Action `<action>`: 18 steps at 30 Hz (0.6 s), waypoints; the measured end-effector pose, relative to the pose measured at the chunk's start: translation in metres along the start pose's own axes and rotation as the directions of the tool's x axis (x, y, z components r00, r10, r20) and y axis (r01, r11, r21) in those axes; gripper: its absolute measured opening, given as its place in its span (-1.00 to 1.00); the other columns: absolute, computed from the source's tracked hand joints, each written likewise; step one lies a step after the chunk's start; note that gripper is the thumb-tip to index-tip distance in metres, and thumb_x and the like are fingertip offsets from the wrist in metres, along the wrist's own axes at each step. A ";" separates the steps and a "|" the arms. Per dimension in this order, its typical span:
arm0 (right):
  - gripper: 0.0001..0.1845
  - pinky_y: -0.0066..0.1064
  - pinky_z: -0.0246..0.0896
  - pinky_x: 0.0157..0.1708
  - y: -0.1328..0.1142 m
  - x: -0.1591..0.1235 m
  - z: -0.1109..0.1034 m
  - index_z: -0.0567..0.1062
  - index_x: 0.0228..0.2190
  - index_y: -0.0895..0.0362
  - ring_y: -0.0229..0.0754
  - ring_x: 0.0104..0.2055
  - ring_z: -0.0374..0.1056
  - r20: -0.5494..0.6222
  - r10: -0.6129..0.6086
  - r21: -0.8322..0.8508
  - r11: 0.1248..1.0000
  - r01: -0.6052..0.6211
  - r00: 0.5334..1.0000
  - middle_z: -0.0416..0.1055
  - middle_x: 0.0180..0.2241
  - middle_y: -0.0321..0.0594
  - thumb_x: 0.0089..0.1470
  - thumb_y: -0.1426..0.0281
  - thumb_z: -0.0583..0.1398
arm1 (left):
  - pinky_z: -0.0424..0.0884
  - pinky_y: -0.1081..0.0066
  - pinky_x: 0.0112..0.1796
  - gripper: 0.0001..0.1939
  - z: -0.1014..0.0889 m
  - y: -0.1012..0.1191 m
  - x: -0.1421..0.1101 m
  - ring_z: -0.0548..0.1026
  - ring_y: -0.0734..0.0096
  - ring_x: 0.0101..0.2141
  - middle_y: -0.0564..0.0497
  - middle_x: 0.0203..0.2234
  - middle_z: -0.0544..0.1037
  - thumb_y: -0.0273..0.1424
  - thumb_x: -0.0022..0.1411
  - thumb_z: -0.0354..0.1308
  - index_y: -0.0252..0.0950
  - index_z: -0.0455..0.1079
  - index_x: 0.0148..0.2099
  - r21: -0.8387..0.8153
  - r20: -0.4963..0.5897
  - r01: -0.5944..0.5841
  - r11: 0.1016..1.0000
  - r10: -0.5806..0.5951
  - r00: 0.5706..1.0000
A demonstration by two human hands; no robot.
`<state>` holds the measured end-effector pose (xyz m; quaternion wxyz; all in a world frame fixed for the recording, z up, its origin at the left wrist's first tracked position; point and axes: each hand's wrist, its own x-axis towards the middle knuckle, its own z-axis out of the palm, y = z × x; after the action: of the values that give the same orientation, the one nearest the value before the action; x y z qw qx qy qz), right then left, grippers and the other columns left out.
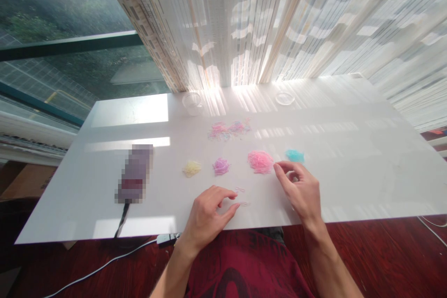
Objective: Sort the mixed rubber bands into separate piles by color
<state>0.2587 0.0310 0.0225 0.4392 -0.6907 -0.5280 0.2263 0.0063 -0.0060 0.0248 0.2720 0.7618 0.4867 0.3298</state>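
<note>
My left hand point(211, 214) rests low over the table, thumb and forefinger apart. Just beyond its fingertips lie a few thin pale-pink loops point(240, 190), like small rubber bands. At the right edge of a pink pile of bands point(260, 162), my right hand point(300, 186) has its thumb and forefinger pinched together; anything between them is too small to see. A small turquoise pile point(295, 155) is just behind that hand. Left of the pink pile are a purple pile point(221, 166) and a yellow pile point(192, 168).
Farther back, mixed-colour bands point(228, 129) are spread loosely. Two clear round containers or lids point(285, 98) stand near the far edge of the white table point(349, 167). A blurred-out dark device point(135, 172) with a cable lies at left. Curtains point(237, 23) hang behind.
</note>
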 end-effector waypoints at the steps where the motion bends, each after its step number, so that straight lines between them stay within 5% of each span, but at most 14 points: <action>1: -0.55 -0.27 0.39 -0.30 0.001 0.002 0.000 0.65 -0.35 0.07 -0.15 -0.45 0.39 -0.007 0.013 -0.012 1.000 -0.013 1.000 0.58 -0.39 -0.20 0.17 -0.06 0.28 | 0.43 0.40 -0.29 -0.90 0.000 0.000 0.000 0.52 0.36 -0.36 0.03 -0.31 0.67 -0.45 0.35 0.32 -0.22 0.53 -0.09 0.036 0.007 -0.028 0.999 0.028 1.000; 11: -0.52 -0.21 0.41 -0.22 0.002 0.010 0.014 0.65 -0.34 0.10 -0.09 -0.41 0.44 -0.093 0.060 -0.060 0.996 -0.066 0.994 0.61 -0.37 -0.14 0.17 -0.07 0.26 | 0.37 0.27 -0.19 -0.81 0.000 -0.005 0.000 0.59 0.26 -0.23 0.04 -0.25 0.67 -0.42 0.28 0.42 -0.21 0.52 -0.09 0.172 0.100 -0.085 0.982 0.068 0.993; 18: -0.50 -0.19 0.40 -0.16 0.008 0.008 0.015 0.66 -0.28 0.08 -0.04 -0.31 0.50 -0.006 0.012 -0.119 0.993 -0.013 1.000 0.64 -0.29 -0.11 0.20 -0.09 0.23 | 0.35 0.28 -0.19 -0.90 0.002 -0.008 0.000 0.60 0.29 -0.24 0.04 -0.26 0.66 -0.44 0.34 0.35 -0.22 0.51 -0.11 0.159 0.076 -0.081 0.984 0.070 0.995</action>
<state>0.2537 0.0438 0.0095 0.3970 -0.7197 -0.5351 0.1954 0.0037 -0.0032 0.0175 0.2134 0.8103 0.4730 0.2724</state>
